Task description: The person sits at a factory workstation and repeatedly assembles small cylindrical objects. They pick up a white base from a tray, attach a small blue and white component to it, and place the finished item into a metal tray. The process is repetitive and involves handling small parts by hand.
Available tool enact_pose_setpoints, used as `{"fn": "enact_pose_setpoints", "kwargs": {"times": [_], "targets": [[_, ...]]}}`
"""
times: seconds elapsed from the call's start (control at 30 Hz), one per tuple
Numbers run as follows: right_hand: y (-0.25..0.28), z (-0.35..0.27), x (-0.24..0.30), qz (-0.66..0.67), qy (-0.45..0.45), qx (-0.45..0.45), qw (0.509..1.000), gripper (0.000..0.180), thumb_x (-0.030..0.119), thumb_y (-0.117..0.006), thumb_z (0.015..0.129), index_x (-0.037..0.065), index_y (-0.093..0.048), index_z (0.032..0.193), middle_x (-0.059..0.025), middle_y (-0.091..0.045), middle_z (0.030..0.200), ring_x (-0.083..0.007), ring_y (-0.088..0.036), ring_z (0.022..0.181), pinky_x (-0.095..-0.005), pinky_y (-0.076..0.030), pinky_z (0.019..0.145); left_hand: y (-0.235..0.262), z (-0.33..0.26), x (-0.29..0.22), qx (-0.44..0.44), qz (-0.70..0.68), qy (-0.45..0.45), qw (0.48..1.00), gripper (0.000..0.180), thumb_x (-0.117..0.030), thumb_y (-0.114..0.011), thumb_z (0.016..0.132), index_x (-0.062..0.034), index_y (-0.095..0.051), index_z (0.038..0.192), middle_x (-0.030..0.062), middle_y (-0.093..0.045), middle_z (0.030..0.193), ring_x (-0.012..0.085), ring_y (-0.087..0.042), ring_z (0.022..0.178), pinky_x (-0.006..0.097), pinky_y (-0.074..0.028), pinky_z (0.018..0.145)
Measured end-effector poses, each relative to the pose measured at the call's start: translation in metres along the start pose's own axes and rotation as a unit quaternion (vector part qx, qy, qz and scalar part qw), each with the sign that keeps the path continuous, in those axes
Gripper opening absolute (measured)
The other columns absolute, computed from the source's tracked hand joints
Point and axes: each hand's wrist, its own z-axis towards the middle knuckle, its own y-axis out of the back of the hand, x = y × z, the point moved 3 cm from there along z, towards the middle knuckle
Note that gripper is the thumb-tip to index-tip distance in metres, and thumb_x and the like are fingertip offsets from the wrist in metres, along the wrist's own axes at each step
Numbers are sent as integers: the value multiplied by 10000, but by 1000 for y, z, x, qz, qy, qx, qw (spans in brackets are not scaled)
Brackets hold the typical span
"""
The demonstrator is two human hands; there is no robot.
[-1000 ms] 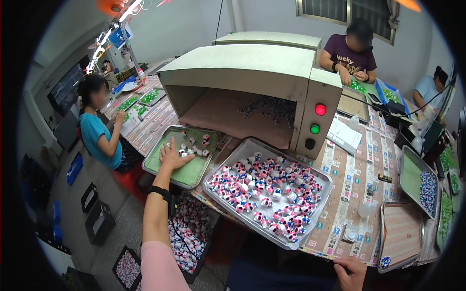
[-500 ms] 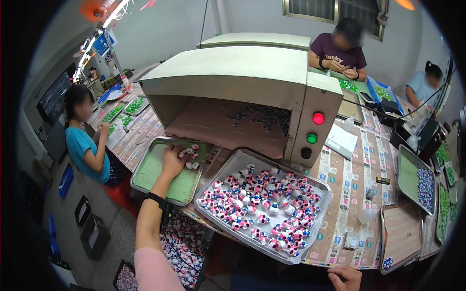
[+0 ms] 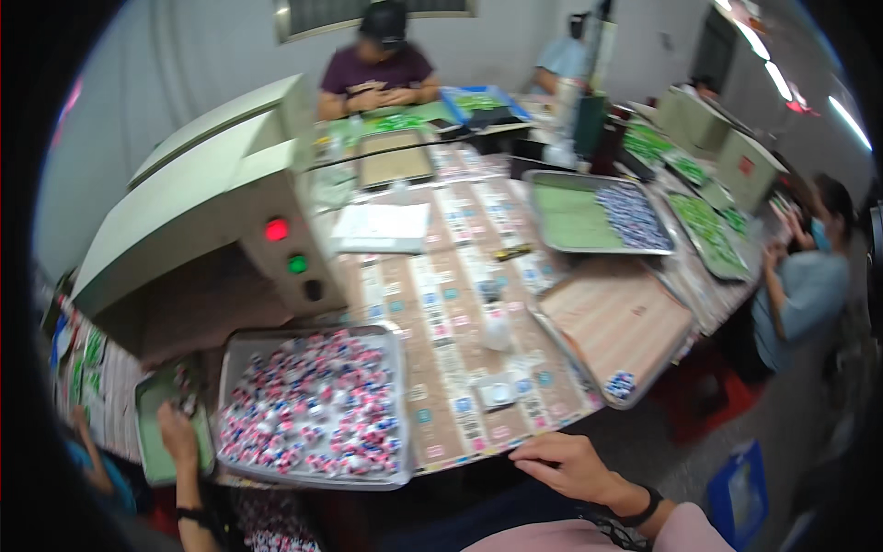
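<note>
At the lower left, my left hand point(image 3: 177, 428) is over a small green-lined tray point(image 3: 153, 451), close to a few small white-and-dark figurines point(image 3: 184, 382). Motion smears its fingers, so I cannot make out a grip. Right of it stands a large metal tray point(image 3: 395, 432) heaped with small white, pink and blue figurines point(image 3: 313, 396). My right hand point(image 3: 563, 465) rests by the table's front edge, its fingers stretched out and holding nothing visible. A white box-like object point(image 3: 497, 393) lies on the table beyond it.
A cream tunnel-shaped machine point(image 3: 212, 212) with red and green lights stands behind the trays. To the right are a brown-lined tray point(image 3: 616, 313) with a small blue-and-white cluster and a green-lined tray point(image 3: 566, 216) of blue-white pieces. Co-workers point(image 3: 377, 78) sit around the table.
The view has swung to the right, so the machine and trays now sit farther left. My right hand and forearm show more fully. My left hand stays over the green-lined tray.
</note>
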Motion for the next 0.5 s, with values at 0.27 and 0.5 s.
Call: {"fn": "enact_pose_setpoints", "kwargs": {"times": [0.27,0.5], "targets": [[100,-23,-31,-113,-90,-218,965,135,65,-699,798,3,-700,918,-136,-690,863,-260,-668,801,-340,-530,711,-28,15,60,-39,-204,138,968,230,-124,-561,911,-12,-576,1112,132,-617,971,279,-607,908,382,-492,730],[147,-24,-79,-263,-163,-154,938,178,74,-660,772,0,-693,931,-157,-656,857,-310,-635,780,-375,-507,713,-30,7,118,-49,-819,454,347,319,-175,-532,942,-52,-555,1235,123,-625,1073,154,-590,794,198,-388,453]]}}
